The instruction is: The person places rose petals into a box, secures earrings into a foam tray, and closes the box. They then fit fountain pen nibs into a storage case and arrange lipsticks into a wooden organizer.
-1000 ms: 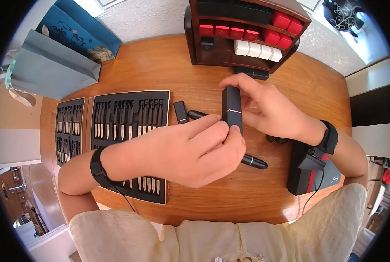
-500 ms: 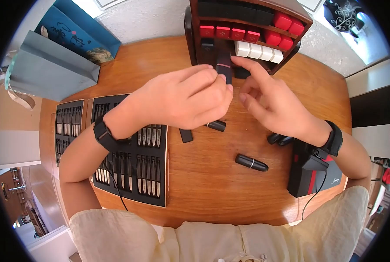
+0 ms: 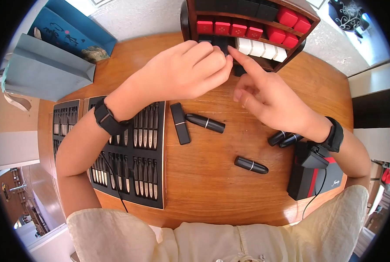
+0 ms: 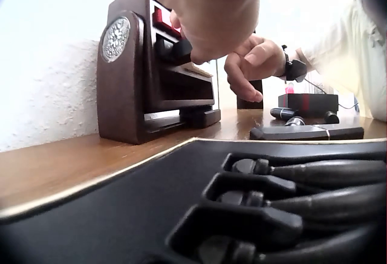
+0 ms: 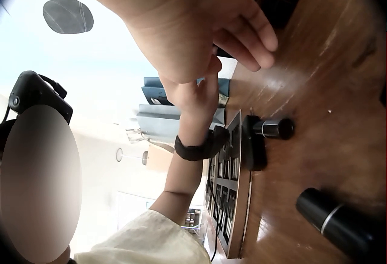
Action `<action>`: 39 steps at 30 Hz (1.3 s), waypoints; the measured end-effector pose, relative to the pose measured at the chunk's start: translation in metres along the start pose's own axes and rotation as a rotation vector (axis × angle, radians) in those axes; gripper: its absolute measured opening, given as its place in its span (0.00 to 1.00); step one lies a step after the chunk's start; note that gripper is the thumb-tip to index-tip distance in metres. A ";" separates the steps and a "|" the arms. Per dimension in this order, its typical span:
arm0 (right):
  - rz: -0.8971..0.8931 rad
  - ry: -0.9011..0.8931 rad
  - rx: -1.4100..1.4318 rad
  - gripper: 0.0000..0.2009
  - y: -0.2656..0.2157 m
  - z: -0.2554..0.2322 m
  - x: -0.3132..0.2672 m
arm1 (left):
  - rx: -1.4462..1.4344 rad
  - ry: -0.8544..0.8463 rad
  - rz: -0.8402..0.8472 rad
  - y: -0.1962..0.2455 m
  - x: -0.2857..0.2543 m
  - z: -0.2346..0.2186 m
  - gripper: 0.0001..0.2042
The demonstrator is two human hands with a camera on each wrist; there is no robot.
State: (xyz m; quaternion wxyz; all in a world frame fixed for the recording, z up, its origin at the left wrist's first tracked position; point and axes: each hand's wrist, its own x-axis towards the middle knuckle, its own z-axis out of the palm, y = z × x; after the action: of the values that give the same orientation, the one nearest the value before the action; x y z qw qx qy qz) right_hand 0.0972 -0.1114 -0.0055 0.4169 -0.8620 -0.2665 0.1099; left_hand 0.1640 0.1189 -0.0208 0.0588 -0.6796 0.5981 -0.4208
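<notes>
At the lower left opening of the wooden rack (image 3: 189, 26), my left hand (image 3: 188, 72) pinches a black rectangular tube (image 3: 221, 42). The left wrist view shows this tube (image 4: 183, 49) beside another black one (image 4: 163, 48) on the rack's shelf. My right hand (image 3: 275, 98) hovers just right of the tube, index finger pointing at it and the other fingers loosely bent, holding nothing. Whether that fingertip touches the tube, I cannot tell. On the table lie a rectangular black tube (image 3: 180, 124), a rounded one (image 3: 206, 123) and another rounded one (image 3: 251, 165).
Red boxes (image 3: 222, 28) and white boxes (image 3: 256, 48) fill parts of the rack. Trays of dark-handled pieces (image 3: 145, 174) lie at the left, with paper bags (image 3: 50, 65) behind them. Near my right forearm are two rounded tubes (image 3: 277, 138) and a black-and-red box (image 3: 302, 183).
My left hand has carried the rectangular tube from above the table forward into the rack's opening. My right hand, formerly at the tube's upper end, has come off it and followed with its index finger extended.
</notes>
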 end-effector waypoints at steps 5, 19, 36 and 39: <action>0.006 0.005 0.070 0.33 0.009 -0.002 0.004 | -0.013 -0.004 -0.015 -0.001 0.001 0.005 0.19; 0.104 -0.058 0.147 0.25 0.002 -0.002 -0.018 | 0.141 -0.030 -0.009 -0.009 0.001 0.016 0.23; 0.059 -0.247 -0.487 0.06 0.029 -0.054 -0.063 | -0.415 -0.489 -0.024 0.057 -0.011 -0.051 0.14; 0.058 -0.292 -0.508 0.06 0.031 -0.057 -0.071 | -0.363 -0.536 -0.062 0.063 -0.009 -0.055 0.14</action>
State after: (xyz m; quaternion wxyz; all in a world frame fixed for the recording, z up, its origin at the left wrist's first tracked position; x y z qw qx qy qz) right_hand 0.0730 -0.2046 0.0039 0.1417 -0.9210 -0.3182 0.1745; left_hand 0.0812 0.1324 -0.0274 0.0792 -0.7836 0.6054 -0.1153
